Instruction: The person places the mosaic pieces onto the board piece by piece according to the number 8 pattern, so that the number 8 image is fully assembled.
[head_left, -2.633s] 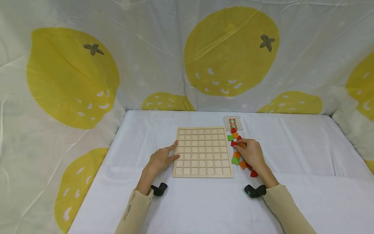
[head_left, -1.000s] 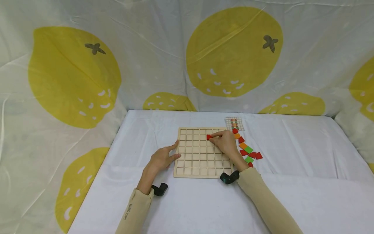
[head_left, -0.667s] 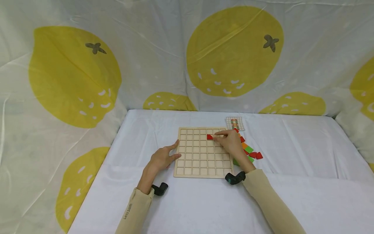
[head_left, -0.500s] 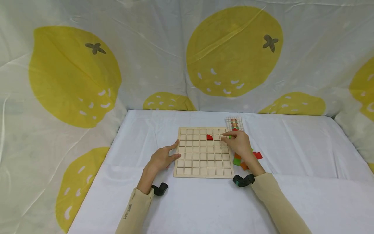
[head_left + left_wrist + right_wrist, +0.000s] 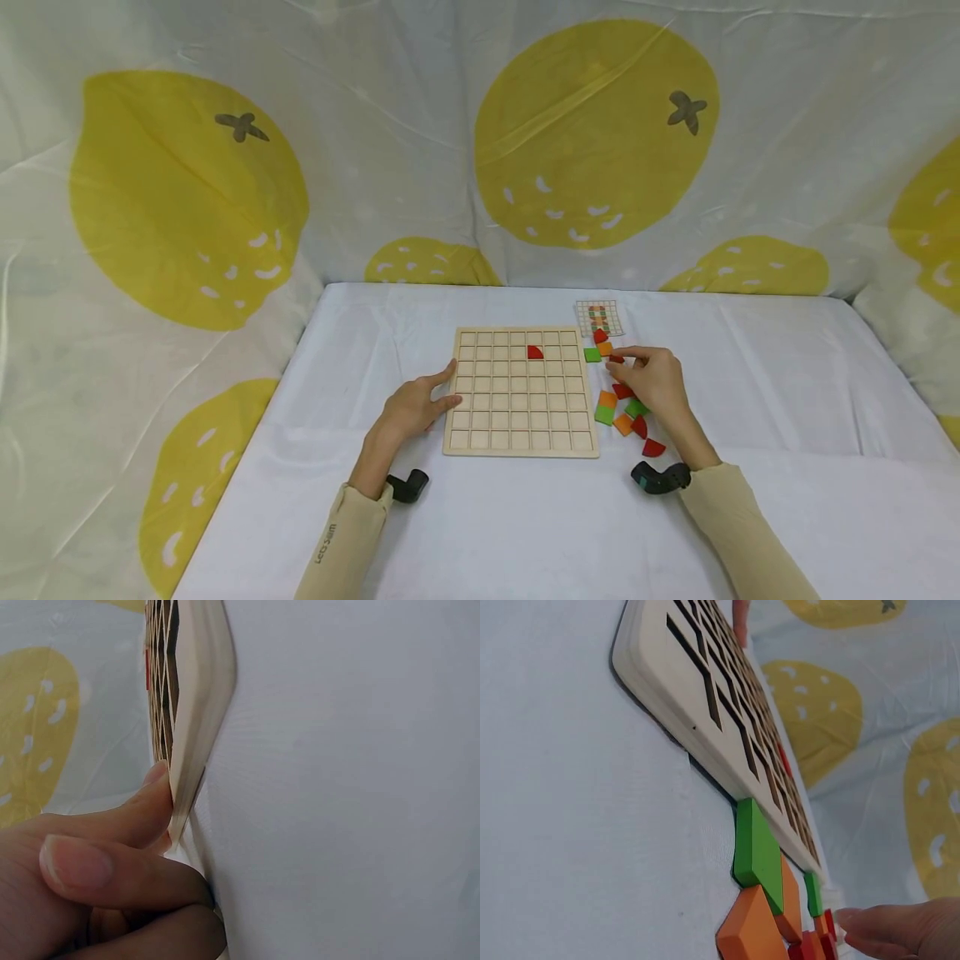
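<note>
You could nudge the flat orange square [image 5: 604, 349] if your right hand [image 5: 654, 385] strays, since it lies just beside the small flat red piece [image 5: 617, 358]. That red piece is at your nearly joined fingertips, right of the pale wooden grid board [image 5: 500, 385]; whether they pinch it, I cannot tell. Your left hand [image 5: 409, 408], loosely spread, touches the board's edge.

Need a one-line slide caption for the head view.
Left hand touches a wooden grid board bearing one red piece; right hand reaches among loose coloured tiles beside it.
</note>
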The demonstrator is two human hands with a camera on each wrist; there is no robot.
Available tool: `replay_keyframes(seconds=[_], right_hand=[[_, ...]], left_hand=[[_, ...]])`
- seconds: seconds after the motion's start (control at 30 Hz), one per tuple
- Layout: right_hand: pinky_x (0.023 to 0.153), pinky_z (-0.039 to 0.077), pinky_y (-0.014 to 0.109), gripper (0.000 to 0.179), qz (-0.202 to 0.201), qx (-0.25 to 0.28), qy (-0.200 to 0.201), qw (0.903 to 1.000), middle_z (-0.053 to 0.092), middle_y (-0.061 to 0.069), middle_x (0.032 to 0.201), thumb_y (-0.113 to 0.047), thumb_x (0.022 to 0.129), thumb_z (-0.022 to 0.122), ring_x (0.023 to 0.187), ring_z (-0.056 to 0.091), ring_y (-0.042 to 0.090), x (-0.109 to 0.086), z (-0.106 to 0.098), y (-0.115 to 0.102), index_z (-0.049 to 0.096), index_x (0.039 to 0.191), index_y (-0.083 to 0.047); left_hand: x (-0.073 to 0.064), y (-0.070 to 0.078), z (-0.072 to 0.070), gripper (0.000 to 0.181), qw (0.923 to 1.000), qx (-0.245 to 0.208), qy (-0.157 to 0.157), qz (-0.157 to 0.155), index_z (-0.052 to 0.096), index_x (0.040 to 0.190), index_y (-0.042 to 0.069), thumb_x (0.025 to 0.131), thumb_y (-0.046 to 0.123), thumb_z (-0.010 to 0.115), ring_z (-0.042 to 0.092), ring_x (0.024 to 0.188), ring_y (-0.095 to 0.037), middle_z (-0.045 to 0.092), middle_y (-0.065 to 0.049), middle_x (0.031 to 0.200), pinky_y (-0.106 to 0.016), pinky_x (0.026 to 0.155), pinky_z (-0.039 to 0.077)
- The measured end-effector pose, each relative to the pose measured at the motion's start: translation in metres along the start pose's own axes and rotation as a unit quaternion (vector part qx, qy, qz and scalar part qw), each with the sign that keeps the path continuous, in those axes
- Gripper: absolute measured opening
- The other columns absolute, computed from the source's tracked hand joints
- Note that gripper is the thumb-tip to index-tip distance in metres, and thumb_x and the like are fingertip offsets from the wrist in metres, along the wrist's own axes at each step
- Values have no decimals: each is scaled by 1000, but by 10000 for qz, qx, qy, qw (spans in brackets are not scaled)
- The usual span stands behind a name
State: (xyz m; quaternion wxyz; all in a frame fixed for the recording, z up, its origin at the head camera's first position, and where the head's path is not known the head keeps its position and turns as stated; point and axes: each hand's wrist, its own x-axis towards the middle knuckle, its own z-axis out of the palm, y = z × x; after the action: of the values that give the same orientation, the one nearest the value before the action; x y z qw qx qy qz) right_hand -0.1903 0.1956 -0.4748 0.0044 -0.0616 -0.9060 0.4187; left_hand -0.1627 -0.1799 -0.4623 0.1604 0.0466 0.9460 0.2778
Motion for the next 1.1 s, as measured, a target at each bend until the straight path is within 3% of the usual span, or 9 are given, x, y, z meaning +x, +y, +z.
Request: replay_keyframes(seconds=[0.6,0.83,1.1], right_hand=[[46,30,24,30,-469,-40,-264,9985,40,0,59,-18,95,76,48,40,16,13,9,4,76,120,-2],[45,33,24,31,-262,-119,-12,9996,41,0,57,-15,97,72,46,42,18,18,11,3,74,125,-2],[46,35,25,37,-30,-305,-23,9995,44,2,58,-15,95,72,47,44,17,24,9,-1,72,129,-2]], left_hand=[[0,0,0,70,9999,-105,-1,44,33,162,25,101,37,66,38,40,-11,47,1,43,-27,49,34],[0,-1,0,70,9999,-86,12,55,33,162,25,102,38,65,38,40,-11,48,1,44,-27,49,35],[0,0,0,69,10000,-78,14,39,33,162,25,102,38,65,38,39,-11,47,1,44,-26,48,35]])
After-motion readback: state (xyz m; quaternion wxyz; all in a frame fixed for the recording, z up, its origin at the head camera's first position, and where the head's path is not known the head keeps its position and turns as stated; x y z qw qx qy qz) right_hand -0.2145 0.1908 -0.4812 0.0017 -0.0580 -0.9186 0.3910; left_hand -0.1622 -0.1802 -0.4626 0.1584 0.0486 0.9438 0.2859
